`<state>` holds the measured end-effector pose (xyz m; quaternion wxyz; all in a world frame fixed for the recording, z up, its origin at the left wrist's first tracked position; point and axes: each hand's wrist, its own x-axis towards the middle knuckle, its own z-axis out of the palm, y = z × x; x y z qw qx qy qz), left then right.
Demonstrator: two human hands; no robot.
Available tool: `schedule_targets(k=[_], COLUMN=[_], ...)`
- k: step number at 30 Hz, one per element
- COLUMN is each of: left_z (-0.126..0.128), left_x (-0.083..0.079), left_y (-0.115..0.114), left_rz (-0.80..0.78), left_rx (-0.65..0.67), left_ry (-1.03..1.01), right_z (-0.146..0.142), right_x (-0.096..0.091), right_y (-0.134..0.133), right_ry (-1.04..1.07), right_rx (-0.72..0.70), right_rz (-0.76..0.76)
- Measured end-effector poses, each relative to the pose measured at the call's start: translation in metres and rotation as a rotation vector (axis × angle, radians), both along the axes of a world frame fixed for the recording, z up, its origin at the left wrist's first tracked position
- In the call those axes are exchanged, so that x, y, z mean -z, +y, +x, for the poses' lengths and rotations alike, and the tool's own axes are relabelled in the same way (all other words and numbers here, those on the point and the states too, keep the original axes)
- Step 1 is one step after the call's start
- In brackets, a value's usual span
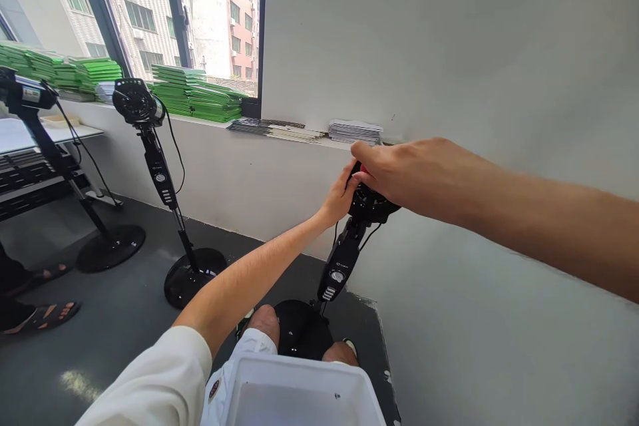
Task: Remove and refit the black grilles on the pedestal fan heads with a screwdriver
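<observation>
Both your hands are on the black fan head (372,203) of the near stand fan, close to the right wall. Your left hand (340,198) cups its left side; your right hand (399,173) is curled over its top, fingers closed on it. Its control stem (338,269) slopes down to the round base (302,329) between your knees. Two more stand fans (137,103) stand far left by the windowsill.

fan head (372,203): black matt plastic | tub (299,389): smooth white plastic | floor (114,319): glossy grey
</observation>
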<state>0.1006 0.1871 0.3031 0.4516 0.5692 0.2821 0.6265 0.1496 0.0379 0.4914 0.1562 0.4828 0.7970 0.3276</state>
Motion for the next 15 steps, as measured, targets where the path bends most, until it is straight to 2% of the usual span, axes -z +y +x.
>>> schedule_targets(k=[5, 9, 15], left_z=[-0.001, 0.000, 0.002], left_x=[0.001, 0.002, 0.003], left_y=[0.003, 0.002, 0.001], left_rz=[0.181, 0.220, 0.214], left_rx=[-0.012, -0.023, -0.012], left_ry=[0.092, 0.087, 0.060], right_z=[0.010, 0.018, 0.016], right_x=[-0.013, -0.019, -0.014], right_y=[0.009, 0.014, 0.008], right_ry=[-0.139, -0.121, -0.096], right_rx=[-0.045, -0.143, -0.108], right_rz=[-0.126, -0.160, -0.139])
